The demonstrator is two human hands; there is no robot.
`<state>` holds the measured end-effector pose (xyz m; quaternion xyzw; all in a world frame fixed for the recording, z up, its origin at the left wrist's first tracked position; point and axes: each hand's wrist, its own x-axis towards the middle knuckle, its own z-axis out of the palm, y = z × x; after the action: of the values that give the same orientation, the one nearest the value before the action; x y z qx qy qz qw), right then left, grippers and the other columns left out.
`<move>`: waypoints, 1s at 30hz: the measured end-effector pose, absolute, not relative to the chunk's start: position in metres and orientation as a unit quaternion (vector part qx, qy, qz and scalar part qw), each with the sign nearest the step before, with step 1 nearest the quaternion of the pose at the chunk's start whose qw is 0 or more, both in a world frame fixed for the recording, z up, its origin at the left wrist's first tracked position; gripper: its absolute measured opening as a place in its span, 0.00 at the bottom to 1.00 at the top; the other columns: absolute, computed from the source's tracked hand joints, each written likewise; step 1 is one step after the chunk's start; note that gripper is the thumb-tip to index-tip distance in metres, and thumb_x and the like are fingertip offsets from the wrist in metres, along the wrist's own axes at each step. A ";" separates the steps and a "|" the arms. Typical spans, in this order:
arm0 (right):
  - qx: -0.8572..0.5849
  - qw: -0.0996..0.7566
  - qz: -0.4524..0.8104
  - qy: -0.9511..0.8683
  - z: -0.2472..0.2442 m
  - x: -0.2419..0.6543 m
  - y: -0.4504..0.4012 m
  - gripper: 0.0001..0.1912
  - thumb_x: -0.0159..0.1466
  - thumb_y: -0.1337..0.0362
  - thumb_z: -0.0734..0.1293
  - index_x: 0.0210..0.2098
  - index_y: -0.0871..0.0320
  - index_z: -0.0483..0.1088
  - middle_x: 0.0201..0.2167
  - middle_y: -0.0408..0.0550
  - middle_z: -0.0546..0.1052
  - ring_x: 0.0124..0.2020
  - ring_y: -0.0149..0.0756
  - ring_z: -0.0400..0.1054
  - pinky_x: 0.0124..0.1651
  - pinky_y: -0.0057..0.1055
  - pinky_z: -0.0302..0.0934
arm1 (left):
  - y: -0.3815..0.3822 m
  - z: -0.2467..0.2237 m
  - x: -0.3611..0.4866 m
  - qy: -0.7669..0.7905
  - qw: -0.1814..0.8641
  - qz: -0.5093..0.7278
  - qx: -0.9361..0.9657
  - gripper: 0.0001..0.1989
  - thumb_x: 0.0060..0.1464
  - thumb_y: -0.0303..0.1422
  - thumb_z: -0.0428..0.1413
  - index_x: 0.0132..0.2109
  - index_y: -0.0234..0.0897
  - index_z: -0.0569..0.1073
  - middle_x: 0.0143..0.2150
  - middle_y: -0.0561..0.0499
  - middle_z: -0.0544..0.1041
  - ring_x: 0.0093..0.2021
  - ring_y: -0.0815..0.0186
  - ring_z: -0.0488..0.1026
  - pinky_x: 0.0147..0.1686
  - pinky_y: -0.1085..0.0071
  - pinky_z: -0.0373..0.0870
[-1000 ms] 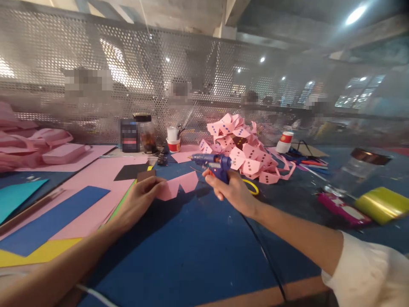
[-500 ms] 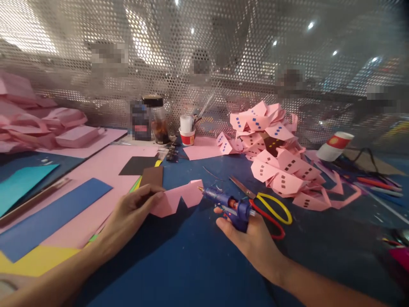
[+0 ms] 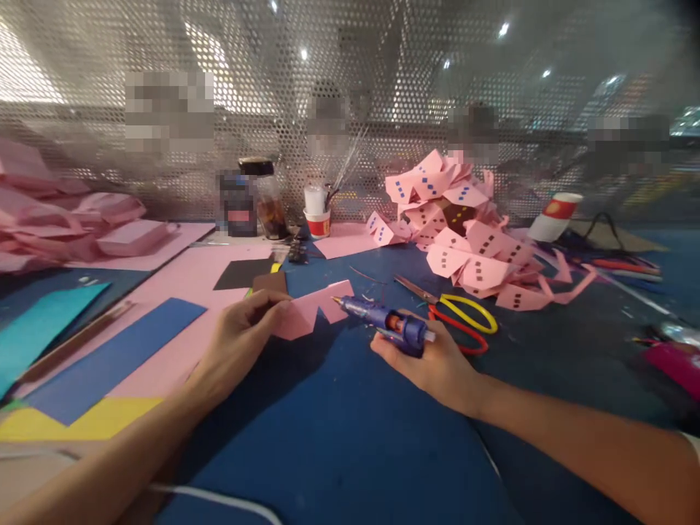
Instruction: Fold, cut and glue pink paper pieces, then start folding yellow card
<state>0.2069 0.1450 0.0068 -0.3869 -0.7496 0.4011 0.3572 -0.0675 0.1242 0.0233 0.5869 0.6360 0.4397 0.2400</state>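
Between the thumb and fingers of my left hand (image 3: 254, 321) is one end of a notched pink paper piece (image 3: 300, 313), held above the blue table. My right hand (image 3: 437, 357) is wrapped round a blue glue gun (image 3: 383, 319), which points left. The gun's tip is at the paper's right part, near its upper edge; whether they touch cannot be told. Just behind my right hand lie scissors with yellow and red handles (image 3: 467, 313).
Folded pink paper pieces with dark squares (image 3: 475, 255) are heaped at back right, beside a tilted cup (image 3: 556, 216). A jar (image 3: 270, 208) and a red-white cup (image 3: 317, 222) stand behind. Coloured sheets (image 3: 125, 350) and more pink paper (image 3: 38, 211) lie left. A white cable (image 3: 219, 497) runs in front.
The view has shifted, bringing the front cable into sight. The glue gun is turned more onto its side, and its tip has moved left over the pink paper. Both hands keep their holds.
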 end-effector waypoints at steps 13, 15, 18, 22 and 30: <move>-0.376 0.343 0.342 -0.790 0.011 0.207 0.141 0.12 0.65 0.53 0.67 0.33 0.56 0.67 0.24 0.39 0.69 0.24 0.29 0.62 0.28 0.27 0.59 | 0.121 0.020 -0.069 0.625 0.232 0.431 0.609 0.13 0.59 0.43 0.54 0.36 0.40 0.76 0.31 0.56 0.76 0.34 0.65 0.69 0.32 0.73 0.62; -0.376 0.344 0.336 -0.792 0.012 0.206 0.141 0.13 0.65 0.53 0.66 0.33 0.56 0.67 0.23 0.39 0.69 0.24 0.29 0.61 0.28 0.27 0.59 | 0.120 0.021 -0.068 0.626 0.227 0.431 0.609 0.13 0.59 0.43 0.54 0.36 0.40 0.76 0.31 0.56 0.75 0.34 0.65 0.69 0.32 0.73 0.62; -0.373 0.337 0.334 -0.797 0.013 0.206 0.141 0.13 0.66 0.53 0.65 0.32 0.56 0.66 0.24 0.39 0.69 0.24 0.29 0.62 0.28 0.27 0.59 | 0.118 0.023 -0.066 0.624 0.225 0.430 0.612 0.15 0.59 0.45 0.53 0.36 0.39 0.76 0.31 0.55 0.75 0.34 0.64 0.69 0.33 0.73 0.62; -0.371 0.336 0.326 -0.802 0.014 0.206 0.141 0.13 0.66 0.53 0.65 0.32 0.55 0.66 0.23 0.39 0.68 0.24 0.30 0.61 0.28 0.27 0.58 | 0.118 0.023 -0.065 0.624 0.223 0.432 0.611 0.16 0.59 0.46 0.53 0.36 0.38 0.76 0.32 0.54 0.75 0.35 0.63 0.69 0.33 0.72 0.63; -0.356 0.354 0.305 -0.809 0.013 0.205 0.142 0.15 0.66 0.53 0.65 0.29 0.56 0.65 0.27 0.41 0.69 0.29 0.31 0.64 0.33 0.28 0.60 | 0.117 0.022 -0.067 0.612 0.240 0.439 0.613 0.14 0.59 0.44 0.54 0.36 0.39 0.76 0.32 0.56 0.74 0.35 0.65 0.69 0.35 0.73 0.63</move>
<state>0.2053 0.1423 0.0130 -0.3564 -0.8090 0.3049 0.3543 -0.0669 0.1170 0.0224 0.6127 0.6119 0.4388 0.2401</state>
